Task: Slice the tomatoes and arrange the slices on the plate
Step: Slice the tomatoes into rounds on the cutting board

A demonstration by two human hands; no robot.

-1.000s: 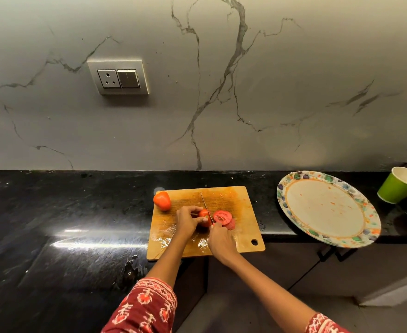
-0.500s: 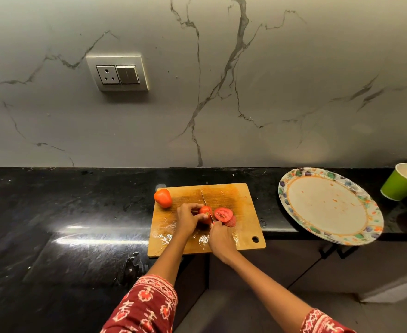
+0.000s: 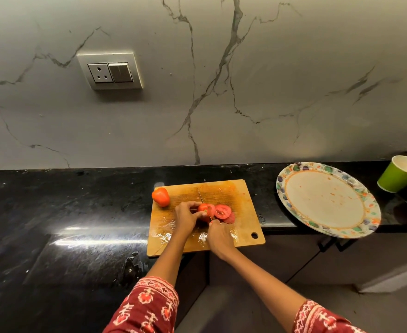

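While the blade is partway through the fruit, here is how it stands, from the left of the frame to the right.

Whole tomato [image 3: 160, 197]: waits at the upper left corner of the cutting board [image 3: 243, 205], untouched.
Left hand [image 3: 185, 216]: fingers curled onto the tomato being cut [image 3: 206, 211] at mid-frame, steadying it.
Knife [image 3: 200, 195]: thin blade runs away from the person towards the wall, tip on the far side, so its long axis crosses the tomato.
Right hand [image 3: 219, 235]: fingers wrapped round the knife's handle, just below the fruit.
Doing it well, I'd say: keep the left fingertips tucked back and saw gently.
Cut slices [image 3: 223, 211]: lying just right of the blade.
Plate [image 3: 281, 188]: right of frame on the counter [image 3: 53, 200], no slices on it.
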